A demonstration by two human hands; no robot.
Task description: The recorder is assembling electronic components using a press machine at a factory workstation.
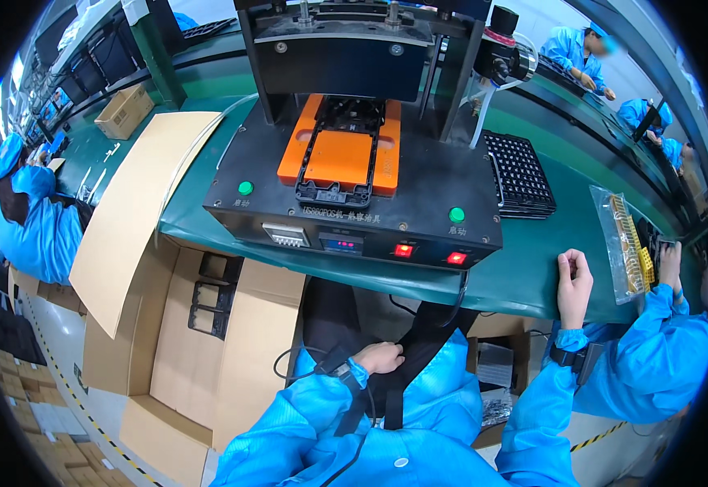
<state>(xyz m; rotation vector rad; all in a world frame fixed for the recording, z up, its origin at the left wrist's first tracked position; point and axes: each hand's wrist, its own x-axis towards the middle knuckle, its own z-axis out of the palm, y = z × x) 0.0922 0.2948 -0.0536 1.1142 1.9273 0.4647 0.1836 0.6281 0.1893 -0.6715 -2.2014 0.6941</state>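
Observation:
My left hand [380,358] rests on my lap, its fingers loosely curled together, with nothing visible in them. On the green bench near its front edge lies my right hand [574,284], closed in a loose fist that shows no object. Ahead of me stands a black press machine [346,223] with a green button on each side and two lit red switches. An orange fixture block [293,162] sits under its raised press head [337,69]. A black plastic frame [333,195] lies in the fixture, apart from both hands.
Black trays [520,174] are stacked right of the machine, near a plastic bag of yellow parts [626,243]. An open cardboard box [179,357] holding black frames stands at lower left, beside a leaning cardboard sheet [139,195]. Co-workers sit left [37,219] and right [654,357].

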